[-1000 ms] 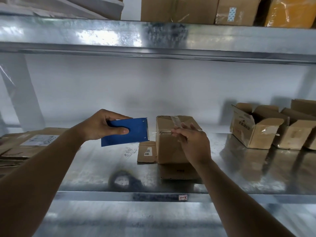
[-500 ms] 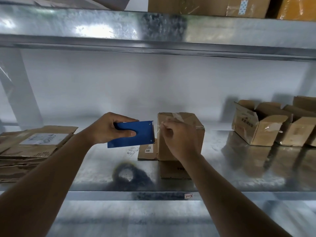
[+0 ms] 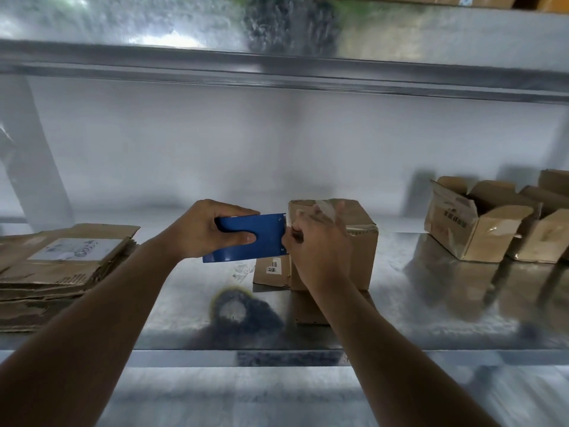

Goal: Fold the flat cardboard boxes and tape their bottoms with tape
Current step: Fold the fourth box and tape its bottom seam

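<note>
A small folded cardboard box (image 3: 357, 241) stands on the metal shelf (image 3: 400, 306) with clear tape across its top. One flap (image 3: 271, 269) sticks out at its lower left. My left hand (image 3: 203, 229) grips a blue tape dispenser (image 3: 252, 238), held level just left of the box. My right hand (image 3: 317, 245) is at the dispenser's toothed end, fingers curled and pinching the tape end there, in front of the box's left face.
A stack of flat cardboard boxes (image 3: 61, 272) lies at the left of the shelf. Folded open-topped boxes (image 3: 480, 223) stand at the right. An upper shelf (image 3: 277, 57) hangs overhead with more boxes on it. A white upright (image 3: 30, 149) stands at the left.
My right hand came off the top of the box and moved left to the dispenser's toothed end. The dispenser shifted right, closer to the box.
</note>
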{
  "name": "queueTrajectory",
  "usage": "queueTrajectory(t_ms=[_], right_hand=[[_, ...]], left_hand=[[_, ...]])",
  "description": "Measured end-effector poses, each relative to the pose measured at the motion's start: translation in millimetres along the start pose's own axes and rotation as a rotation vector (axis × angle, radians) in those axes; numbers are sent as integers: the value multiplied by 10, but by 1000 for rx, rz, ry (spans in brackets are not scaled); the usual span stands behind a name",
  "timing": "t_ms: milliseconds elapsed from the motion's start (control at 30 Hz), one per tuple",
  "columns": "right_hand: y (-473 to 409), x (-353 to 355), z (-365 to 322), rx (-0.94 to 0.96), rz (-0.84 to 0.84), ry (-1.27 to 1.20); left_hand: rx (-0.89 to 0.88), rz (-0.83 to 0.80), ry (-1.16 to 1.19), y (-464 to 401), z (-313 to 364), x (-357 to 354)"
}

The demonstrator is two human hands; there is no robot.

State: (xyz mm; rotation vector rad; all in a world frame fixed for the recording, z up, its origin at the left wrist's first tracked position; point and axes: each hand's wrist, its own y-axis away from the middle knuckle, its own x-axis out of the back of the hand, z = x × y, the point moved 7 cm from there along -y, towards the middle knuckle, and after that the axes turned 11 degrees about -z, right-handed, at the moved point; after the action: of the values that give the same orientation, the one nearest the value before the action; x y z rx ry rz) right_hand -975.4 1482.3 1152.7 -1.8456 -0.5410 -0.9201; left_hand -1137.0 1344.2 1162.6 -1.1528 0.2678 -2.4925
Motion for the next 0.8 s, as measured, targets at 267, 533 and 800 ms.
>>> queueTrajectory(t_ms=[267,533,800], right_hand=[[-21,-12,0,61,-24,-67],[-75,-86,3,-25,-100,-177],[-80,-156,-16,-22,-113,-226]], left_hand=[[-38,19,-94,-52,80,9],[-83,63,-284,-42,206,27],[-73,82,-326,34,240,23]])
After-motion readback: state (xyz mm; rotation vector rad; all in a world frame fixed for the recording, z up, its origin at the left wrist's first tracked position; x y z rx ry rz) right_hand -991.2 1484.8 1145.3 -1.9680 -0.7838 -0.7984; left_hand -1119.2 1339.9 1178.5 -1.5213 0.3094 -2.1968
